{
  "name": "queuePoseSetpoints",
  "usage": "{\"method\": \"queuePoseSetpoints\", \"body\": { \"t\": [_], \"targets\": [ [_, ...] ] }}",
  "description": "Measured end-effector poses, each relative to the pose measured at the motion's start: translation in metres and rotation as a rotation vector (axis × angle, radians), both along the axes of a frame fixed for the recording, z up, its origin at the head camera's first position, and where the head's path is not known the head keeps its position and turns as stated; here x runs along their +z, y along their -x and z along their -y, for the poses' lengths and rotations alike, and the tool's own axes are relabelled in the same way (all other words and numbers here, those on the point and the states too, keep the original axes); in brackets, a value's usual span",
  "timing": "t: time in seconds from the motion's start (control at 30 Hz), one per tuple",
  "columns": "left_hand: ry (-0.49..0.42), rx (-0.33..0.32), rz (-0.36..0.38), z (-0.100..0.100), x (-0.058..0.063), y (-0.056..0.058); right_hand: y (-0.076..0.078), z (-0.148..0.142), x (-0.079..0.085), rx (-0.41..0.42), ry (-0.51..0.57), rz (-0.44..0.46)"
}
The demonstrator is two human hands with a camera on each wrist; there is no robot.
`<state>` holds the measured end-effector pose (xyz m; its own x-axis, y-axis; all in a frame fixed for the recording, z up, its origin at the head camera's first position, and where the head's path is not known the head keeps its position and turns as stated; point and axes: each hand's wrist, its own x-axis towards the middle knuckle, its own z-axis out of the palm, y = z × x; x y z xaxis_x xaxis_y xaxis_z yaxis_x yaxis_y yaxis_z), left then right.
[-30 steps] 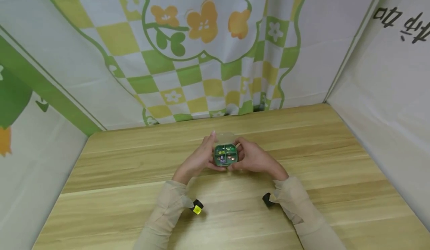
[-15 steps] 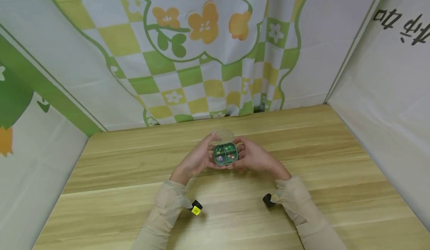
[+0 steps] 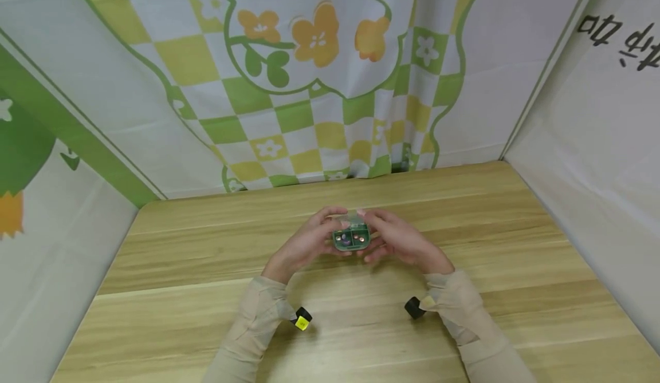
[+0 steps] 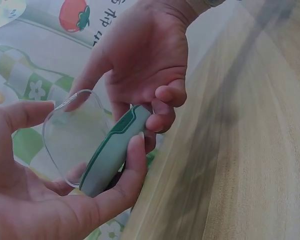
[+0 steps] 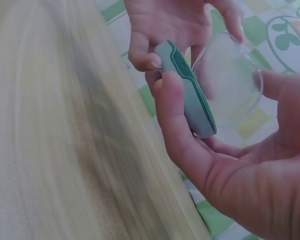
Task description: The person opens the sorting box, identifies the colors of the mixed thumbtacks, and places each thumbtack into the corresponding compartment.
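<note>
Both hands hold a small green pill box [image 3: 353,249] with a clear hinged lid, raised above the table. Its compartments carry small coloured pieces, some purple and some orange-pink; the lid and fingers partly cover the back ones. My left hand [image 3: 308,239] grips the left side, a finger curled against the outside of the base and the thumb at the lid's edge. My right hand [image 3: 402,244] grips the opposite side in the same way. In the left wrist view, the clear lid [image 4: 72,137] stands tilted at an angle from the green base [image 4: 107,162].
A wooden table [image 3: 361,337] lies beneath the hands. Behind it hangs a green-and-yellow checked curtain [image 3: 289,119], and a white wall panel [image 3: 582,142] rises at the right. Small black devices [image 3: 414,308] are strapped at both wrists.
The lid has swung down from its raised position toward the base. Both thumbs have come onto the lid, and the box has shifted slightly to the right and tilted.
</note>
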<state>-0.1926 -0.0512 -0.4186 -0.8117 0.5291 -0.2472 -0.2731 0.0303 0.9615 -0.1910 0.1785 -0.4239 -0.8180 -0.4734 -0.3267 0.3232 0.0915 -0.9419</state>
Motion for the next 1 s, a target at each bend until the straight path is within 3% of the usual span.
{"method": "queuePoseSetpoints", "body": {
  "t": [0.23, 0.7, 1.0],
  "targets": [
    [-0.024, 0.014, -0.011, 0.002, -0.004, 0.002, -0.001, 0.000, 0.004, -0.038, -0.016, 0.018],
    [0.029, 0.120, 0.028, 0.000, -0.008, 0.002, 0.000, 0.003, -0.007, -0.063, -0.104, -0.088],
    [0.057, 0.148, 0.011, 0.000, -0.010, 0.003, 0.000, 0.008, -0.007, -0.088, -0.079, -0.074]
  ]
}}
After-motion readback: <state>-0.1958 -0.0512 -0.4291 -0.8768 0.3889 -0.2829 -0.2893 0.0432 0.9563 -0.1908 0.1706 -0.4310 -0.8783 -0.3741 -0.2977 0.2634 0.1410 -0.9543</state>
